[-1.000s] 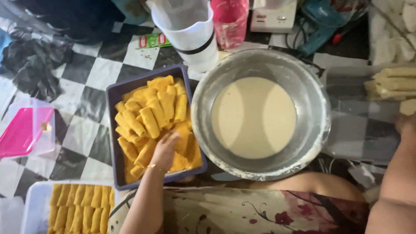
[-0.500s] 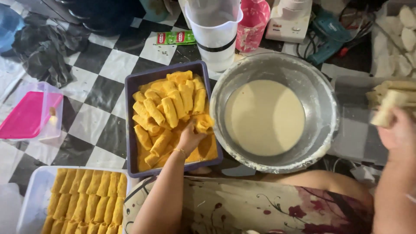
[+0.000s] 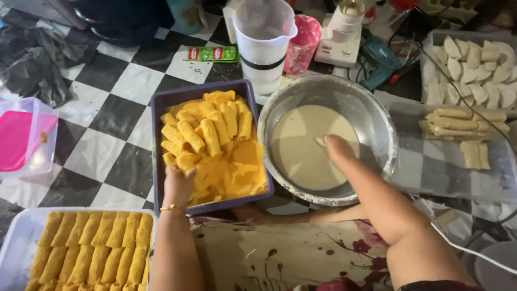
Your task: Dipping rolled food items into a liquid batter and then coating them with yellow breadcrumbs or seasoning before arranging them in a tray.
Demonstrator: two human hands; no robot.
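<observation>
The left hand closes its fingers on a yellow crumbed roll in the purple rectangular tray; the right hand dips a pale roll into the steel bowl of batter, gripping it.

Black-and-white checkered floor, evenly lit, with a floral mat.

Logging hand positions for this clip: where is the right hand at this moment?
In the head view, the right hand is right of centre, dipped into the pale batter in the metal bowl, just right of the purple crumb tray.
</observation>
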